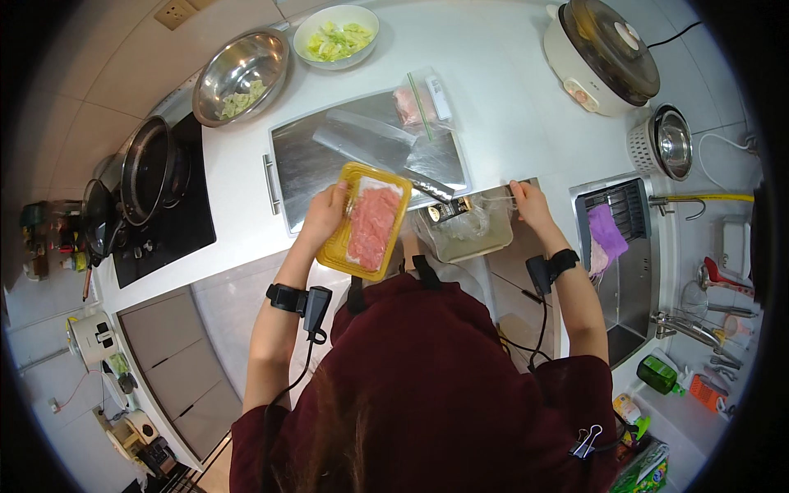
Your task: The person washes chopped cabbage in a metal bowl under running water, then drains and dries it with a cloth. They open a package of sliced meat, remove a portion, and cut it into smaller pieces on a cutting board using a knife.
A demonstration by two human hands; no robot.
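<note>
My left hand (327, 212) grips the left edge of a yellow plastic tray (365, 222) holding a slab of raw pink meat (373, 227) on a white pad. At the edge of an under-counter compartment, my right hand (531, 204) has its fingers closed on what looks like a thin bag rim or the edge; which one I cannot tell. Below the counter edge is an open bin (484, 246) with crumpled clear plastic and a black label inside. A metal cutting board (363, 135) lies beyond the tray, bearing a cleaver (370, 146) and a zip bag of meat (416, 106).
A steel bowl (240, 77) and a white bowl of chopped greens (336, 37) stand at the back. Pans (147, 172) rest on the black cooktop at left. An electric cooker (601, 55) stands at back right, above a sink (619, 308) with a rack.
</note>
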